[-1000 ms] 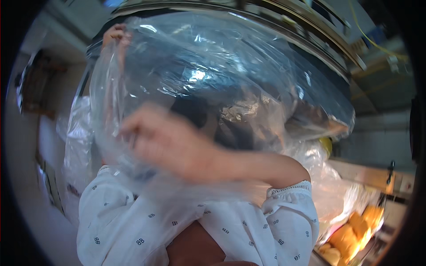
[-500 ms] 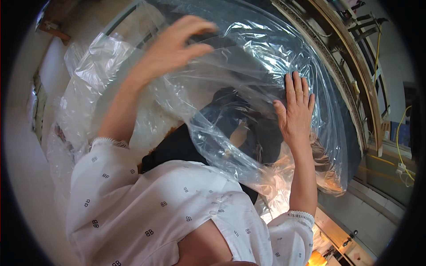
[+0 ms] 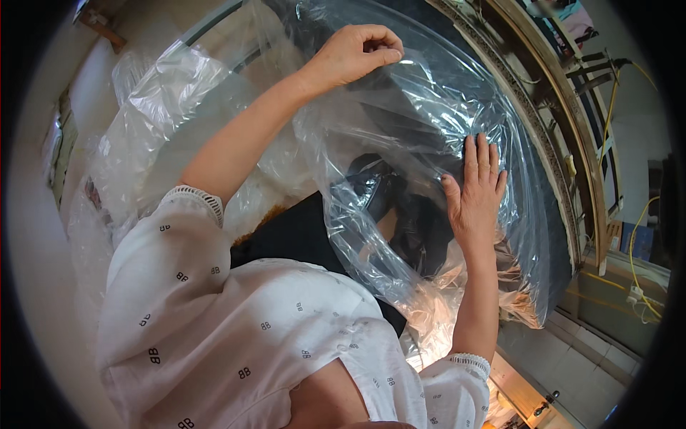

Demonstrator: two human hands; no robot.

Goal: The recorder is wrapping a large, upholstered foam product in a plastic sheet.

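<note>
Wooden rails (image 3: 572, 114) are seen curving past the far edge of a dark worktop (image 3: 559, 239), bent by the wide lens. Beyond the right end, a yellow cable (image 3: 609, 132) is hung near a white plug (image 3: 634, 294), and a blue box (image 3: 637, 242) is partly shown. Much of the worktop is covered by a clear plastic sheet (image 3: 400, 129), which is spread in loose, shiny wrinkles up to the far edge and is draped over the near edge toward the wearer. Dark, glossy folds are visible through it near the middle. Toward the right end, its lower part is crumpled and lit by a warm glow.

The right hand (image 3: 475, 193) is laid palm down on the sheet, near the far edge, with the fingers straight and the thumb spread wide; nothing is gripped by it. The left hand (image 3: 361, 56) is stretched across the sheet farther left, with the fingers curled and the thumb brought close to the index finger. Whether any film is pinched there cannot be told. More crumpled plastic (image 3: 171, 89) is bunched beyond the left end. A white patterned blouse (image 3: 286, 314) and black trousers (image 3: 289, 236) are worn.
</note>
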